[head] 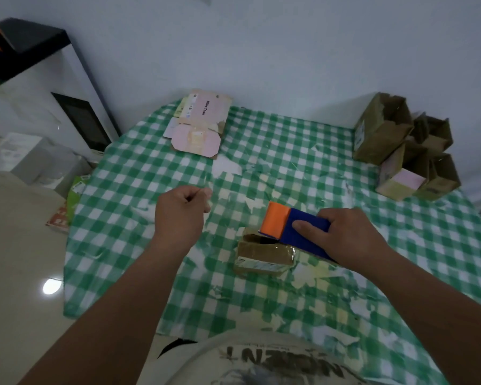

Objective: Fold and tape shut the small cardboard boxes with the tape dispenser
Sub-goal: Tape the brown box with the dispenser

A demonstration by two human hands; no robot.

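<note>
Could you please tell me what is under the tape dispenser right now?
The small cardboard box lies under the tape dispenser, which the right hand grips. Glossy tape shows on the box top; the dispenser covers the far end.

Blue/orange tape dispenser [292,232] sits atop small brown box [264,255], w/ glossy tape over top.
</note>
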